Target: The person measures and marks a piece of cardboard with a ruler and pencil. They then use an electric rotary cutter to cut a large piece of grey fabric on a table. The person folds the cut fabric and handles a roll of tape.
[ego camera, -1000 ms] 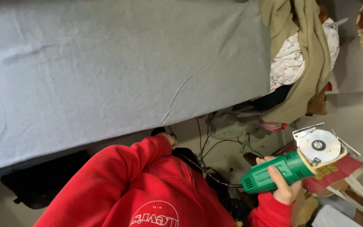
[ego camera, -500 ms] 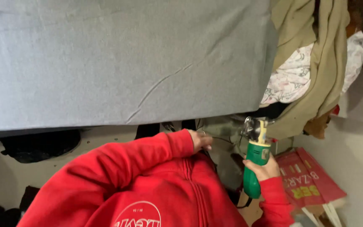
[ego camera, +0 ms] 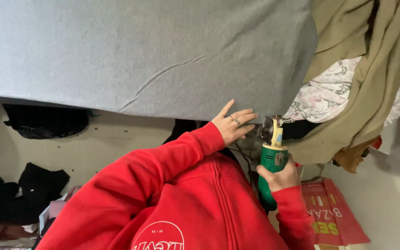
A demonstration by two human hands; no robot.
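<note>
I have my right hand (ego camera: pixel 278 176) clamped on the green cutter (ego camera: pixel 270 171), left hand (ego camera: pixel 231 124) spread flat on the grey fabric (ego camera: pixel 153 55) edge; blade probably just touching.

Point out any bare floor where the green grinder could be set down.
Bare pale floor lies between the black bundle under the grey sheet and the dark clothes. It is crowded beside the grinder: hanging clothes, red bag.

olive cloth (ego camera: pixel 376 78) hangs above a red bag (ego camera: pixel 339 217).
</note>
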